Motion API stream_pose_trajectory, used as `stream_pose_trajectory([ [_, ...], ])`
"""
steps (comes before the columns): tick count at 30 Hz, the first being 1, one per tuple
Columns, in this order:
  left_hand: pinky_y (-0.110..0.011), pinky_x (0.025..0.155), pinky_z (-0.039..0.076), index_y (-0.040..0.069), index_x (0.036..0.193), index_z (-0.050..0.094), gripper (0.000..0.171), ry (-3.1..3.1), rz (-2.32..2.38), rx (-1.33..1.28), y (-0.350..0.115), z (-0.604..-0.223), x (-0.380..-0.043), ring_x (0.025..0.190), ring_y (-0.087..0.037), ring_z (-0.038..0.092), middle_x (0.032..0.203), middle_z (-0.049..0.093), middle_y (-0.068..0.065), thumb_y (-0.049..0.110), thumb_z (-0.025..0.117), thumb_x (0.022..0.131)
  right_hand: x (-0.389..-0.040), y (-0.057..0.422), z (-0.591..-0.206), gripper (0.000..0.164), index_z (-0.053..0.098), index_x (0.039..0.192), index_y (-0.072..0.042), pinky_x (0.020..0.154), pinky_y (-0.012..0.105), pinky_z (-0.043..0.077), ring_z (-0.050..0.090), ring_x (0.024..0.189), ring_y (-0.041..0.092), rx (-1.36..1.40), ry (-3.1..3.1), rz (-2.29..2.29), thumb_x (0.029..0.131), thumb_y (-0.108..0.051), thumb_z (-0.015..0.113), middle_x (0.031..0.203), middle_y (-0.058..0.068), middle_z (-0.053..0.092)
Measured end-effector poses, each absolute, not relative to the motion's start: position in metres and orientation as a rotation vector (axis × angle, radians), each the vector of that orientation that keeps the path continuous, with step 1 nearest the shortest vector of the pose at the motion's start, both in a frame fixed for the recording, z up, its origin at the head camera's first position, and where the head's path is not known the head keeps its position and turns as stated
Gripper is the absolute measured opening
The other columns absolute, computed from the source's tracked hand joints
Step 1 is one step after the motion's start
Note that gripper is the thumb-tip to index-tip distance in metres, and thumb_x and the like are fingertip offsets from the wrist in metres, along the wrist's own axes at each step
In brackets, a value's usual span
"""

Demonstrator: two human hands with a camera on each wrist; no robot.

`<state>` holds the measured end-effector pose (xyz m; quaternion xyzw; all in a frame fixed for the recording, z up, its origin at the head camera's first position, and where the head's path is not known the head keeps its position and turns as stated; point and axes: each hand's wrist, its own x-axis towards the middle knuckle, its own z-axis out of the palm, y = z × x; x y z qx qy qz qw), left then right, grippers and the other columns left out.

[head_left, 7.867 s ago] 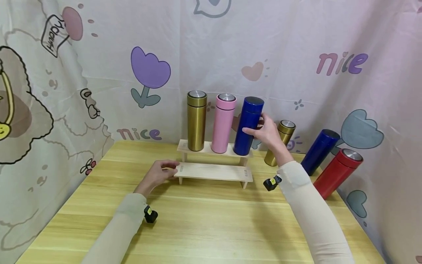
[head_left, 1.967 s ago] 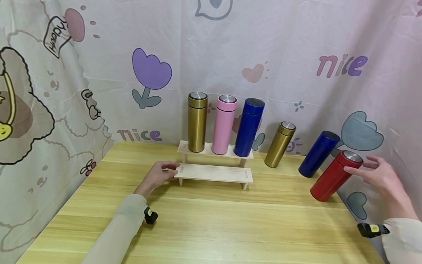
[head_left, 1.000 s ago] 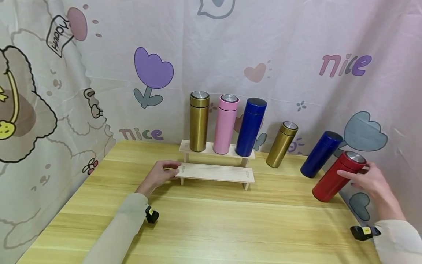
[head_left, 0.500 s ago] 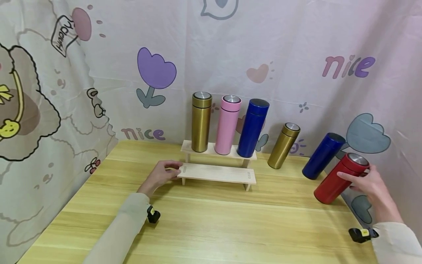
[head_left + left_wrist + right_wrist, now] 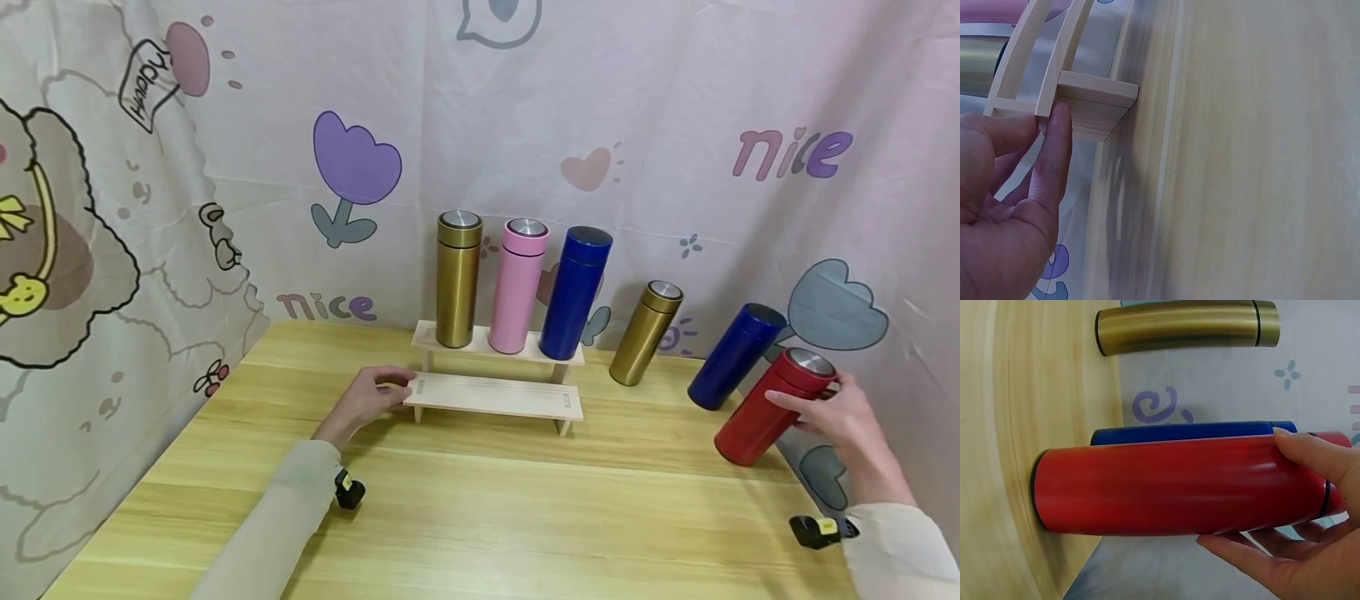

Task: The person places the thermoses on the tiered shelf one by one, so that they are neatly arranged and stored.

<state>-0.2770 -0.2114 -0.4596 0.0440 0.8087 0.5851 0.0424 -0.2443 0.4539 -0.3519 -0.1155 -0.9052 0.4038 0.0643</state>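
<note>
My left hand (image 5: pixel 367 395) pinches the left end of the low wooden shelf (image 5: pixel 491 393); in the left wrist view thumb and fingers (image 5: pixel 1050 159) close on the board's edge. At the right, my right hand (image 5: pixel 836 417) grips a red thermos flask (image 5: pixel 767 417) around its upper body, thumb on the near side. The right wrist view shows the red flask (image 5: pixel 1179 487) with its base at the tabletop. A gold flask (image 5: pixel 457 283), a pink flask (image 5: pixel 517 287) and a blue flask (image 5: pixel 574 296) stand on the raised rear shelf (image 5: pixel 480 340).
A second blue flask (image 5: pixel 735 358) stands just behind the red one, partly hidden by it in the right wrist view. A shorter gold flask (image 5: pixel 647 333) stands right of the shelves. Printed curtain (image 5: pixel 495 125) hangs behind the wooden table (image 5: pixel 480 517).
My right hand has let go of the blue flask on the rear shelf, moved right and taken hold of the red flask. The left hand has stayed at the low shelf.
</note>
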Motion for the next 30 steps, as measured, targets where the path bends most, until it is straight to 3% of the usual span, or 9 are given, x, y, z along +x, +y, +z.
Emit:
stream_pose_trajectory([
  [10, -0.034, 0.088, 0.064, -0.003, 0.136, 0.063, 0.037, 2.474, 1.794, 0.133, -0.211, -0.458, -0.275, 0.097, -0.016, 0.070, 0.135, 0.061, -0.026, 0.004, 0.065, 0.099, -0.249, 0.437, -0.341, 0.107, 0.007, 0.156, 0.014, 0.062, 0.024, 0.062, 0.052, 0.111, 0.049, -0.273, -2.752, 1.206, 0.095, -0.043, 0.074, 0.149, 0.042, 0.033],
  [17, -0.035, 0.089, 0.064, -0.004, 0.135, 0.063, 0.036, 2.478, 1.781, 0.122, -0.210, -0.457, -0.275, 0.099, -0.016, 0.070, 0.135, 0.060, -0.026, 0.003, 0.064, 0.099, -0.251, 0.419, -0.330, 0.106, 0.003, 0.159, 0.009, 0.061, 0.021, 0.060, 0.039, 0.130, 0.062, -0.220, -2.745, 1.246, 0.096, -0.041, 0.072, 0.154, 0.044, 0.028],
  [30, -0.034, 0.088, 0.064, -0.004, 0.135, 0.063, 0.036, 2.472, 1.784, 0.113, -0.210, -0.457, -0.276, 0.097, -0.016, 0.070, 0.134, 0.061, -0.027, 0.003, 0.064, 0.099, -0.259, 0.383, -0.317, 0.101, 0.011, 0.158, 0.009, 0.065, 0.021, 0.061, 0.041, 0.130, 0.057, -0.119, -2.746, 1.310, 0.095, -0.039, 0.074, 0.154, 0.039, 0.031],
])
